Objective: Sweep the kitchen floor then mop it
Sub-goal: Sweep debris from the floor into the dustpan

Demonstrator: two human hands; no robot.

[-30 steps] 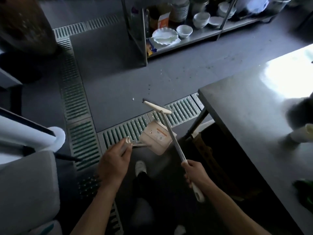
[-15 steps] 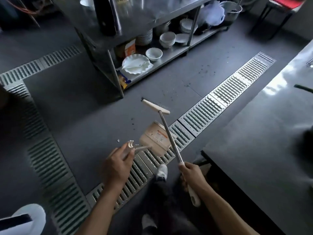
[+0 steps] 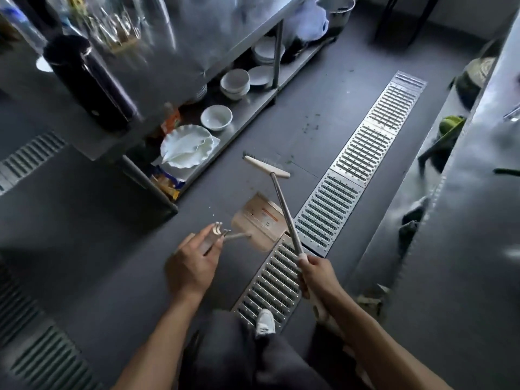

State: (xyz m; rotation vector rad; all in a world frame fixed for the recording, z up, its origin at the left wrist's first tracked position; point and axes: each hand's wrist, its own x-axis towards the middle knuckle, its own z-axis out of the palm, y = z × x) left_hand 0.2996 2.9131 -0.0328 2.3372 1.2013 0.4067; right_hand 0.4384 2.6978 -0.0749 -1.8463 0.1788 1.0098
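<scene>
Far left of the drain grate (image 3: 374,130), a dark cylindrical flask (image 3: 92,80) stands on a steel worktop (image 3: 197,29). On the lower shelf (image 3: 253,108) beneath it, also left of the grate, sit a fluted white dish (image 3: 185,149), a white bowl (image 3: 216,117) and a stack of bowls (image 3: 235,83).

The left hand (image 3: 194,266) is left of the grate's near end. Its thumb and fingers are curled round the handle of a beige dustpan (image 3: 259,223). The pan is tilted just left of the grate, and its lower corner overlaps the grate's edge; I cannot tell whether it touches the grey floor (image 3: 98,220).

The broom (image 3: 285,209) has its pale head and dark bristles left of the grate's middle. Its metal shaft crosses the dustpan's right edge and slants down to the right hand (image 3: 318,277), which is clamped round the pale grip above the grate's near end. The two hands are apart.

A white shoe (image 3: 265,322) stands on the grate's nearest end. Green specks (image 3: 312,126) lie scattered just left of its far half. Right of the grate runs a second steel worktop (image 3: 464,249).
</scene>
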